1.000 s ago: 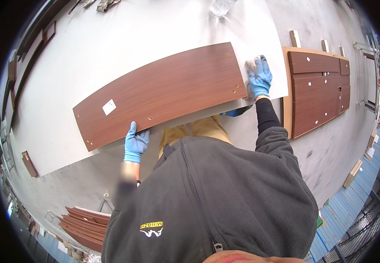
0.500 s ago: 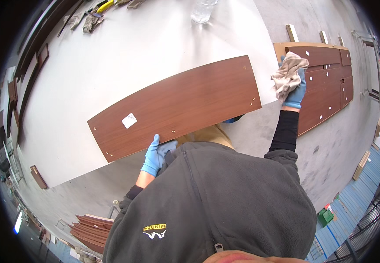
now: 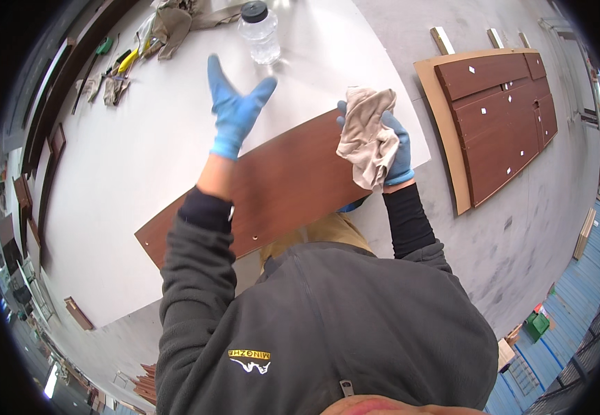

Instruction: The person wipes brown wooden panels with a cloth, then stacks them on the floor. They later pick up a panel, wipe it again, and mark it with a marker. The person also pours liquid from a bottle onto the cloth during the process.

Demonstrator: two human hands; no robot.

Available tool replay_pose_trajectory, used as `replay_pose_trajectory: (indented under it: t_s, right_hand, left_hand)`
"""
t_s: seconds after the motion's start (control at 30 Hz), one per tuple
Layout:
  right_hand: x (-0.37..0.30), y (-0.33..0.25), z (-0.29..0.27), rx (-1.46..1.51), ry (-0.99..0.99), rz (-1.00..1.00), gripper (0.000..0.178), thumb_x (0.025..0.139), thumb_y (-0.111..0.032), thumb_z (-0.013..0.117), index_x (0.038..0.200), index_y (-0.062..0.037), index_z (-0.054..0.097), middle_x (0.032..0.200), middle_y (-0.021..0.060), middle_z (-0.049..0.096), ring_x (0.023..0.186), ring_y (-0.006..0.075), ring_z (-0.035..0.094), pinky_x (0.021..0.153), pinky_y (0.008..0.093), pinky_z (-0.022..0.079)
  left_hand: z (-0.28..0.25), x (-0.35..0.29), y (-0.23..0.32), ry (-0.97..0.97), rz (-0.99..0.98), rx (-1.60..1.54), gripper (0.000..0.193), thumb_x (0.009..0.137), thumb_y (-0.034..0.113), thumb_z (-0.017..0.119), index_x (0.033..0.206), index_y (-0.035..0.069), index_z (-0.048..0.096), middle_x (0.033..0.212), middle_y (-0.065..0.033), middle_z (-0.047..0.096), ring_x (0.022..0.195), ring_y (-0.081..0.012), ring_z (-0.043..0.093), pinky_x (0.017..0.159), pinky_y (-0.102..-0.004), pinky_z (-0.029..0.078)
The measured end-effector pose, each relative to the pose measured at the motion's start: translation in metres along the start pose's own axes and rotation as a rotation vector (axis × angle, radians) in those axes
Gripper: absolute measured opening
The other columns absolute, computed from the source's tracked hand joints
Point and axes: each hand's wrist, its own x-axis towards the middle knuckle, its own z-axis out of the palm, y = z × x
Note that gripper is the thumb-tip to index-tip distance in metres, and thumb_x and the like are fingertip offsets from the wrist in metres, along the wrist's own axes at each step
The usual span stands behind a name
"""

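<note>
A reddish-brown wooden panel [image 3: 293, 176] with a curved far edge and small holes lies on the white tabletop in front of me. Over its far edge my left hand [image 3: 236, 114], in a blue glove, reaches out with thumb and fingers spread, holding nothing. Just beyond its fingers a clear bottle [image 3: 263, 43] with a black lid stands on the table. My right hand [image 3: 398, 149], also gloved in blue, grips a crumpled beige cloth [image 3: 368, 138] above the panel's right end. The cloth hides part of that end, and my left forearm covers part of the panel.
On the right, brown panels [image 3: 497, 117] lie on a tan board [image 3: 430, 76]. A yellow-handled tool [image 3: 128, 59] and more beige cloths [image 3: 172, 31] lie at the table's far left. A small brown strip [image 3: 77, 313] rests near the left front edge.
My left hand has let go of the panel's near edge and swung forward toward the bottle, fingers spreading. My right hand has brought the cloth leftward over the panel's right end.
</note>
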Motion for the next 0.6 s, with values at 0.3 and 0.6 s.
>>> replay_pose_trajectory:
  t_s: [0.3, 0.6]
  right_hand:
    - [0.016, -0.012, -0.013, -0.199, 0.06, -0.119, 0.058, 0.113, -0.027, 0.05, 0.163, 0.0007, 0.039, 0.158, 0.0225, 0.053, 0.144, 0.0318, 0.057, 0.123, 0.0437, 0.047]
    - [0.027, -0.028, 0.004, -0.46, 0.169, -0.298, 0.051, 0.109, -0.026, 0.057, 0.149, 0.0054, 0.057, 0.134, 0.0117, 0.067, 0.121, 0.0195, 0.066, 0.109, 0.0341, 0.052]
  left_hand:
    - [0.084, 0.091, -0.025, 0.134, 0.086, -0.344, 0.106, 0.078, 0.031, 0.099, 0.16, 0.004, 0.037, 0.143, -0.0155, 0.064, 0.129, -0.0294, 0.065, 0.113, -0.0418, 0.053]
    - [0.018, -0.001, 0.044, -0.469, -0.03, -0.222, 0.055, 0.084, 0.024, 0.093, 0.126, 0.002, 0.064, 0.116, -0.0078, 0.075, 0.105, -0.0171, 0.07, 0.094, -0.0364, 0.06]
